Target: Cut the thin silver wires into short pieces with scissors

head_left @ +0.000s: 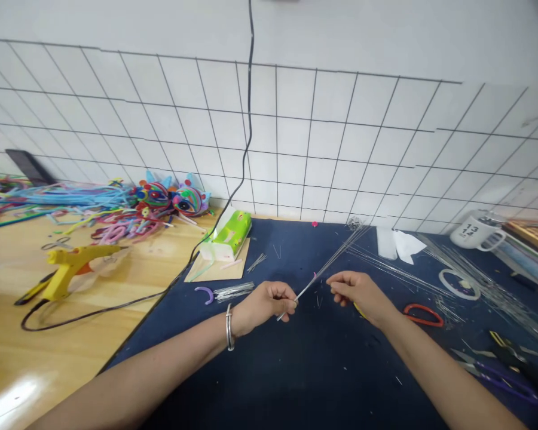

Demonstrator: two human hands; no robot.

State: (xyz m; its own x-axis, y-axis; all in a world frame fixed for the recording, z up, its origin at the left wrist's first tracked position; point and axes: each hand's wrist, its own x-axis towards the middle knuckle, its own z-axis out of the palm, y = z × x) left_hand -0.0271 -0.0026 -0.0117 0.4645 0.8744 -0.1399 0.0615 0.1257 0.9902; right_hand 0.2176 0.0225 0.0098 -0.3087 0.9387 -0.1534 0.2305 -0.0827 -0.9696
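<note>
White wall [336, 134], ruled with dark lines, closes off the back. Below it spreads a dark blue cloth [296, 382], and to the left bare wooden tabletop [67, 376]. A swath of loose wires [488, 280] runs along the right side of the cloth; on the wood lies a heap of coloured stems [80, 196], with a yellow glue gun [69, 266] nearer. Purple scissors [497, 375] rest at the lower right.

Over the middle of the cloth are the two hands. The left hand [262, 306] has thumb and forefinger pinched on a bunch of wires [305, 289], close to its lower end; a short tail sticks out below the pinch, and the rest slants up and away to the right, spreading at the far end. The right hand [358, 294] is just beside the bunch, apart from it, fingers half curled; whether they have hold of anything thin, I cannot tell.

The bunch should be very light, springy rather than limp, and smooth enough for single strands to slide. Its tight lower part looks the best hold; the fanned tips would probably snag or prick.

Smaller still: a tissue pack [235, 230], a mug [470, 233], short wires [234, 291] near the left hand, and a pink bead [314, 224].
</note>
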